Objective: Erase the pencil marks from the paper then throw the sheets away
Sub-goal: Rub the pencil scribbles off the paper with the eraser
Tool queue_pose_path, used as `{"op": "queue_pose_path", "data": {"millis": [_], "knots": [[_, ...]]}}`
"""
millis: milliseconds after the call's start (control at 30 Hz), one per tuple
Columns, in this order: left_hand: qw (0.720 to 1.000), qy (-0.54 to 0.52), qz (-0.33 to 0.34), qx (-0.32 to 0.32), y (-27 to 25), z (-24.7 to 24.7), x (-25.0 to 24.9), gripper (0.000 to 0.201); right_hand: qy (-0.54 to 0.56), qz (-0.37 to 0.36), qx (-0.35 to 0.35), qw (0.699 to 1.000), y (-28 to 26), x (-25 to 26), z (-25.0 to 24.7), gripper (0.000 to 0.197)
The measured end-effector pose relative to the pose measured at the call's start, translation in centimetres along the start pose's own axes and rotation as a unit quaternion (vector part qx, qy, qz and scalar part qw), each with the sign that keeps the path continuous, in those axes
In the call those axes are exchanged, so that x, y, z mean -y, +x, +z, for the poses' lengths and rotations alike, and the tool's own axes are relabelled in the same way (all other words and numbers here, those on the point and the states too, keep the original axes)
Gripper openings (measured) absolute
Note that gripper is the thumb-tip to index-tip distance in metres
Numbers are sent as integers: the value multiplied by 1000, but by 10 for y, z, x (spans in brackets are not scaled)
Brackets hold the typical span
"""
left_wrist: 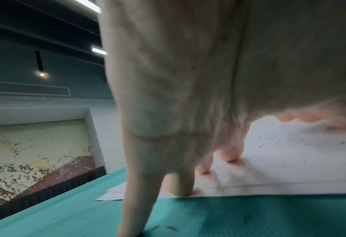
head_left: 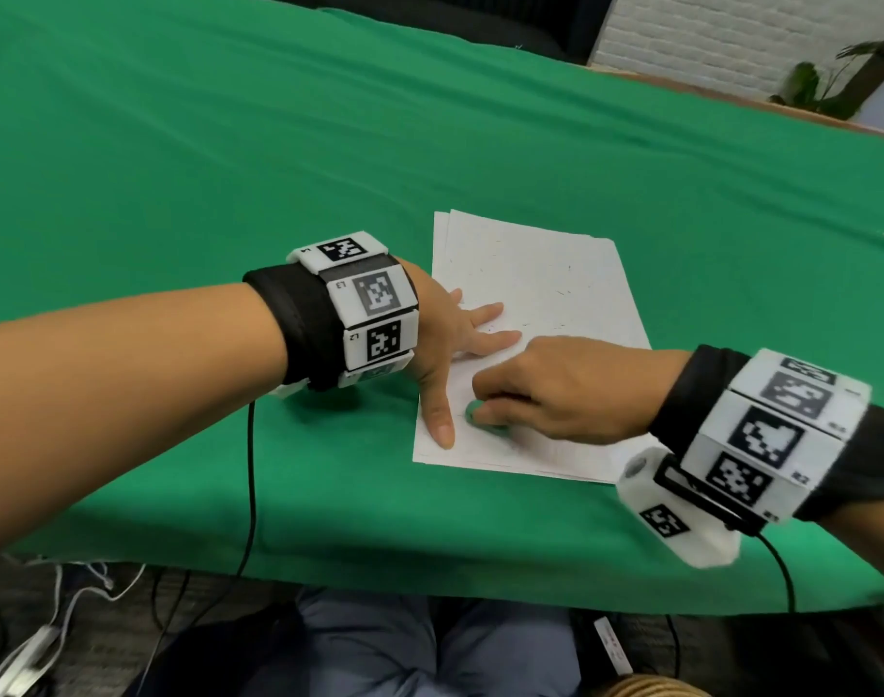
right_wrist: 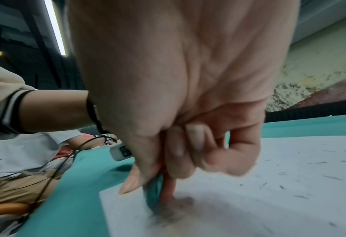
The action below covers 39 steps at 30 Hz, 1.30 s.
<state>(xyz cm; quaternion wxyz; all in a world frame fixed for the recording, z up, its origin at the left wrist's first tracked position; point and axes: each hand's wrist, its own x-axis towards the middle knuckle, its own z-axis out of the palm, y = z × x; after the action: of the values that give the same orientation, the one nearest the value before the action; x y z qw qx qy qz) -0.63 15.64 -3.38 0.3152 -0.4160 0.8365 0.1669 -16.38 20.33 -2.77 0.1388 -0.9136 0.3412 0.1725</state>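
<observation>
A loose stack of white sheets (head_left: 545, 289) lies on the green table (head_left: 228, 168), with faint pencil marks and dark eraser crumbs on the top sheet. My left hand (head_left: 450, 354) lies flat with its fingers spread on the stack's left edge, and its fingertips (left_wrist: 180, 187) press the paper (left_wrist: 289, 168). My right hand (head_left: 485, 412) pinches a small green eraser (head_left: 472, 409) near the sheet's front left corner. In the right wrist view the eraser (right_wrist: 155, 192) stands on the paper (right_wrist: 269, 200) over a grey smudge, held between thumb and fingers.
The table's near edge (head_left: 430, 591) runs just below my wrists, and black cables (head_left: 251, 470) hang over it. A potted plant (head_left: 812, 88) stands past the far right corner. A woven rim (head_left: 651, 689) shows on the floor by my knees.
</observation>
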Motion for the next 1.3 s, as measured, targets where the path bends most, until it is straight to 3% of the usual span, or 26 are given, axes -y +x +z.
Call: {"op": "queue_pose_path", "data": {"millis": [100,233,367,533,733,833,967,1033,1300], "knots": [[1000,-5,0,2,-1,0,0,132,-1,-12,-37,999,5,3,3,32],[1000,10,-6,-2,-4,-1,-3,131,-3,-34,22,999,-5,8,7,36],[1000,-1,-1,1,-3,0,-2,131,-10,-15,-22,1000,5,6,1,35],[1000,8,-4,-7,-4,-1,-3,131,16,-36,51,998,-6,15,7,38],[1000,-11,0,-7,-6,-1,-2,129,124,67,-88,986,-21,-17,-9,33],[1000,3,-10,-19,-6,-8,-6,123,149,94,-69,982,-31,-21,-3,32],[993,-22,4,-114,-2,-21,-11,103,124,65,-77,987,-33,-20,4,22],[991,-14,13,-129,3,-26,-15,103,92,49,-85,991,-33,-18,5,18],[999,-3,-15,-36,19,-23,-15,112,66,16,-143,987,-23,-19,16,24]]}}
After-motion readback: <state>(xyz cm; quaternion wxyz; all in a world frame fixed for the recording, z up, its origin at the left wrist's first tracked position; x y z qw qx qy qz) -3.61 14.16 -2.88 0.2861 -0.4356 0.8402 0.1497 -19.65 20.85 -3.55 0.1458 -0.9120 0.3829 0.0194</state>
